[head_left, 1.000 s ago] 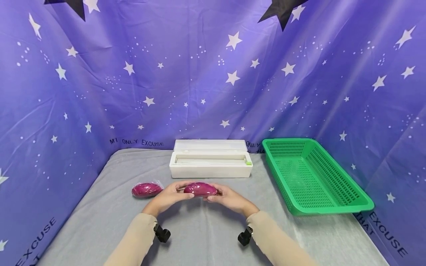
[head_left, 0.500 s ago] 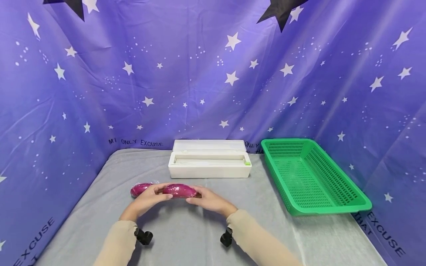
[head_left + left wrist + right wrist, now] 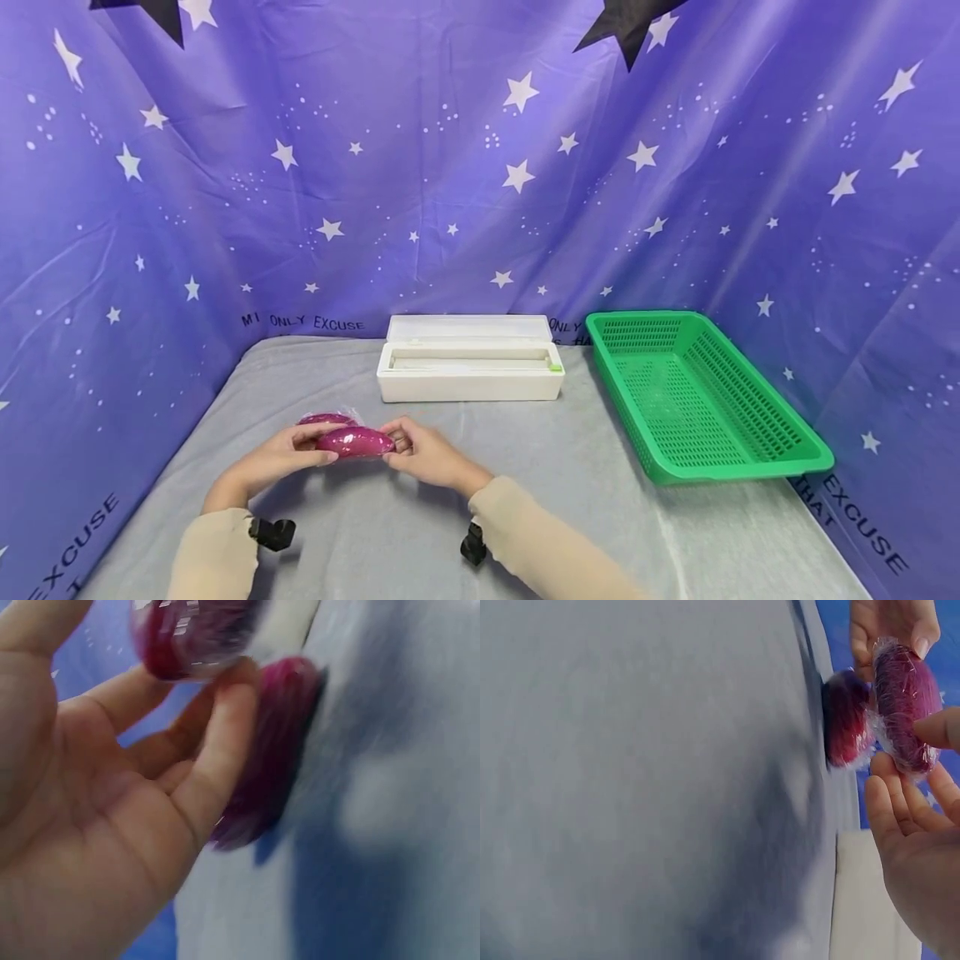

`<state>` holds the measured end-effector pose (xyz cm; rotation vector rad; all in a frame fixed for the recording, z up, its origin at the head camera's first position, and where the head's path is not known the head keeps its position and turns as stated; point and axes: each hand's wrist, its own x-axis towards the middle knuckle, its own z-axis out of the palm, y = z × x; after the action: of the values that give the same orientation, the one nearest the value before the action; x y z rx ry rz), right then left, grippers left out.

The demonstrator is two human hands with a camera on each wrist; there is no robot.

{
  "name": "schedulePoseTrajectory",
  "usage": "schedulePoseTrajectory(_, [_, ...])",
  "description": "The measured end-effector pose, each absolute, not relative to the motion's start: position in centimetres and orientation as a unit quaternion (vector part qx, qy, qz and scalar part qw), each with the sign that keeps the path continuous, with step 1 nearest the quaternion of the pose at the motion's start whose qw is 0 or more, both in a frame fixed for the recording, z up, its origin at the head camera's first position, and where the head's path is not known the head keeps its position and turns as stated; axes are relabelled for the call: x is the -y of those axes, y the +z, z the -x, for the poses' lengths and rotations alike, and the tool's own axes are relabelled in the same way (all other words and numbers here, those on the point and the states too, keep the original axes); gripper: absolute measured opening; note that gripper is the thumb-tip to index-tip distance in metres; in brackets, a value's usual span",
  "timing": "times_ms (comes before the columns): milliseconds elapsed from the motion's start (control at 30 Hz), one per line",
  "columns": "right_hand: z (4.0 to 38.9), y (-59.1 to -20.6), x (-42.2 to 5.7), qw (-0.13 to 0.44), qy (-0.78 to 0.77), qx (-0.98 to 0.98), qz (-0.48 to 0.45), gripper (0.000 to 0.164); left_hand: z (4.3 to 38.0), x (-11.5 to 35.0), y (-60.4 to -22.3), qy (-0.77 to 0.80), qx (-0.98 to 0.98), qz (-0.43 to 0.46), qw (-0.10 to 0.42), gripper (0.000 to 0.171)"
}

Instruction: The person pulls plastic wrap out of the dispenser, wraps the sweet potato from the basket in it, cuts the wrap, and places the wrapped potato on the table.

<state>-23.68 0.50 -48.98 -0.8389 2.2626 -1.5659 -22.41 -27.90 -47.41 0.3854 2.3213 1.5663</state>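
Both hands hold a magenta oblong vegetable (image 3: pixel 362 442) wrapped in shiny cling film, raised over the grey cloth. My left hand (image 3: pixel 272 458) grips its left end between thumb and fingers. At the other end, my right hand (image 3: pixel 431 454) pinches it, with the thumb on its side in the right wrist view. A second wrapped magenta vegetable (image 3: pixel 846 724) lies on the cloth just behind the held one, partly hidden by it in the head view. Loose film shows at this second one's edge. The left wrist view is blurred, with the held vegetable (image 3: pixel 191 637) cut off at the top.
A long white box (image 3: pixel 470 387) with its lid raised and a green piece at its right corner stands at the back middle. To the right is a green perforated basket (image 3: pixel 682 400). A purple star-printed curtain (image 3: pixel 435 183) surrounds the grey cloth-covered table (image 3: pixel 585 492).
Both hands have moved left with the wrapped vegetable, from in front of the white box to in front of the second vegetable. The right fingers have shifted to the held vegetable's end.
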Motion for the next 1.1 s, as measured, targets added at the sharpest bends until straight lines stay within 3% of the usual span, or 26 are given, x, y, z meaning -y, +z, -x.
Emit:
schedulePoseTrajectory(300, [23.0,-50.0,2.7,0.097,-0.56,-0.78,0.262,0.033,21.3,30.8,-46.8,0.524,-0.834,-0.113,0.129,0.043])
schedulePoseTrajectory(767, [21.5,-50.3,6.5,0.016,-0.547,-0.796,0.258,0.021,20.3,34.2,-47.1,0.544,-0.818,-0.072,0.173,0.046])
schedulePoseTrajectory(1100, [21.4,-50.5,6.7,0.036,-0.522,-0.81,0.264,0.022,20.6,34.6,-47.8,0.54,-0.817,-0.074,0.191,0.049])
